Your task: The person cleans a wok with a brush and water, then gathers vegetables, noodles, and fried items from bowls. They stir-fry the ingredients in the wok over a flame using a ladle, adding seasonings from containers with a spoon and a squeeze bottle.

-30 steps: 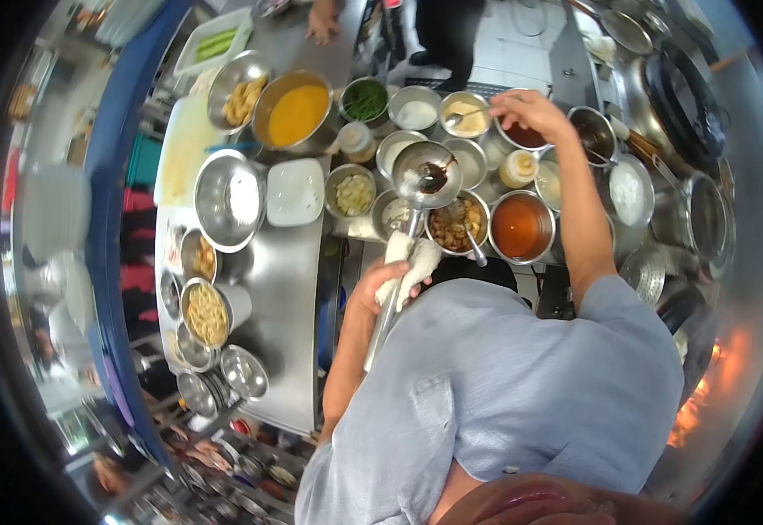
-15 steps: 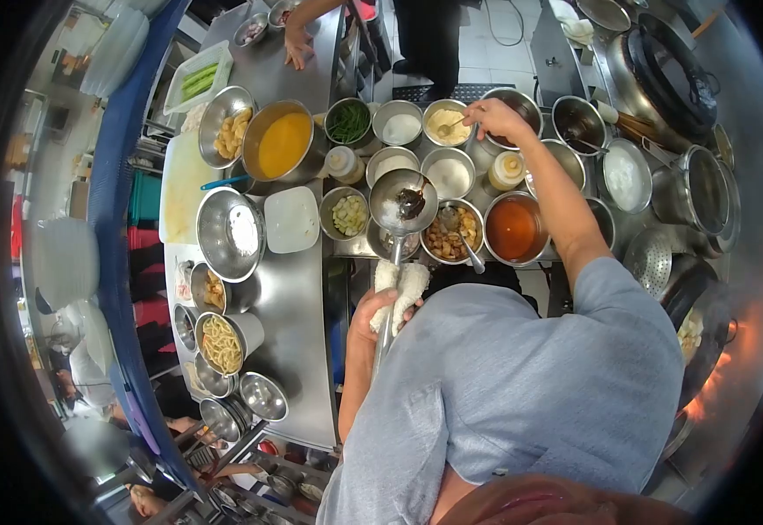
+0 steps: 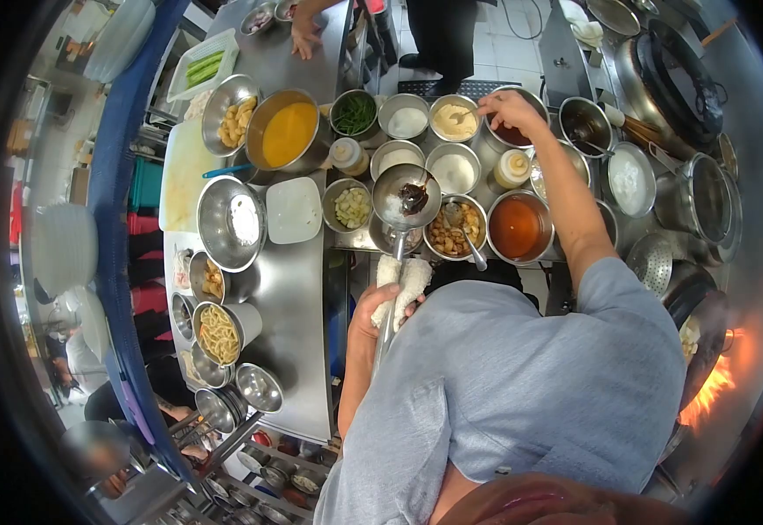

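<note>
My left hand (image 3: 377, 308) is closed round the long handle of a metal ladle (image 3: 407, 199), with a white cloth (image 3: 412, 282) folded about the handle. White granules and a dark, sticky-looking sauce lie in the ladle's bowl, which hangs level over the near pots. My right hand (image 3: 511, 114) stretches to the back row, fingers pinched at the handle end of a spoon (image 3: 460, 117). That spoon's head rests in a pot of pale yellow powder (image 3: 453, 129). Beneath my right wrist, a pot of dark sauce (image 3: 514, 134) is partly hidden.
Nearby stand an orange-red liquid pot (image 3: 519, 226), a brown-chunk pot with spoon (image 3: 456, 229), and squeeze bottles (image 3: 512, 169). A yellow liquid pot (image 3: 287, 136) is left. Flames (image 3: 712, 389) rise beside a wok at right. Another person's hand (image 3: 305, 37) touches the far counter.
My right hand has shifted slightly right and up, and the spoon's head has moved toward the right side of the powder. The flames at right are larger. My left hand keeps the ladle.
</note>
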Available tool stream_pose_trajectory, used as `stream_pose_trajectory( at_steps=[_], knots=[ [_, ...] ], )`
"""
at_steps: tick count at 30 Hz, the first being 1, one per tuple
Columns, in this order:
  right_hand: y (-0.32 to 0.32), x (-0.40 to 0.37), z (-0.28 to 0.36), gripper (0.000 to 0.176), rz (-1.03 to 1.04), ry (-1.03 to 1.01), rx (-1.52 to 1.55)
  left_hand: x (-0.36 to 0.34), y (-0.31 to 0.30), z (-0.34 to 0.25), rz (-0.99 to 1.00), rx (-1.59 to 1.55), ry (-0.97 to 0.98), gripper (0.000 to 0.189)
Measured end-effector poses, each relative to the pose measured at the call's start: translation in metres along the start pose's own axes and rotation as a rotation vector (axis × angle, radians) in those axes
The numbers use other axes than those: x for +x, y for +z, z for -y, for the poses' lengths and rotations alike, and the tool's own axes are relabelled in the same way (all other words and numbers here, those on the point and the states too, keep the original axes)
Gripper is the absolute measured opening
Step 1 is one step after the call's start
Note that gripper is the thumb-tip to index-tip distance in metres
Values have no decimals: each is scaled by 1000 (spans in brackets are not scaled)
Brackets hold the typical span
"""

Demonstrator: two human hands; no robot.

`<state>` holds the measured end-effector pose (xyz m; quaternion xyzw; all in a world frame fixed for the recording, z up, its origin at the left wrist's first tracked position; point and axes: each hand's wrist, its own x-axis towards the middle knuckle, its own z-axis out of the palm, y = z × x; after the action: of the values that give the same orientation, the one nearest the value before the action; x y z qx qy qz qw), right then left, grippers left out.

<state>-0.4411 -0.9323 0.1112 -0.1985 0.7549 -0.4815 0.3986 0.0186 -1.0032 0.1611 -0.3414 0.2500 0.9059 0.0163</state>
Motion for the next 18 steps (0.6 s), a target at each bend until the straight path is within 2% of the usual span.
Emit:
stream_pose_trajectory(
  at_steps=[6, 12, 18],
  knots=[
    [13, 3, 2, 34, 41, 15, -136, 0, 0, 1, 8, 1, -14, 46],
    [8, -5, 3, 33, 82, 10, -73, 1, -6, 6, 22, -24, 19, 46],
    [-16, -29, 15, 31, 108, -36, 189, 4, -11, 6, 27, -73, 39, 48]
  ],
)
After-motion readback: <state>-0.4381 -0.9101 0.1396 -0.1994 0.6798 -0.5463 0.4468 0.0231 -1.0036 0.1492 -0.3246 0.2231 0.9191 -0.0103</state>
